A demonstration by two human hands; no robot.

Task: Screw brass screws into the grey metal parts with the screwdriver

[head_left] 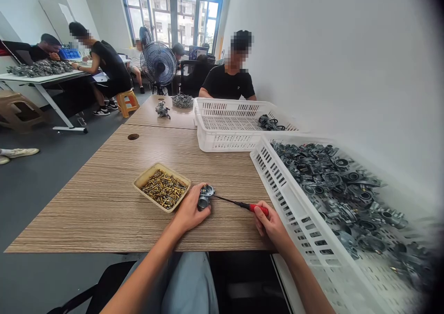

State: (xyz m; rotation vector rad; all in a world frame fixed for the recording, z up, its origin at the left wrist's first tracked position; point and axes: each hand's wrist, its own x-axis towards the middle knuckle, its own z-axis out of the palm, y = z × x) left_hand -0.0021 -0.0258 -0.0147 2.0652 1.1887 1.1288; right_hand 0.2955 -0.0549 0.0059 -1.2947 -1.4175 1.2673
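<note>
Daylight from the window [173, 9], blown out far beyond the left hand [190, 211], laid a pale sheen on the table [104, 184] ahead of the grip; well to the right, the nearer white crate [294, 212] blurred at its near end and the view's edge sank into black

In the head view, I see the left hand [192, 211] holding a small grey metal part [207, 191] above the wooden table [104, 189]. The right hand [271, 224] grips the red handle of a thin tool [244, 205]; its tip is at the part, but I cannot tell if they touch. Just beside the left hand is a yellowish tray [147, 197] of brass pieces [164, 189]. On the right stands a white crate [287, 203] with many grey castings [329, 180]. Farther, a person in black [227, 83] sits behind a second crate [229, 143].
</note>
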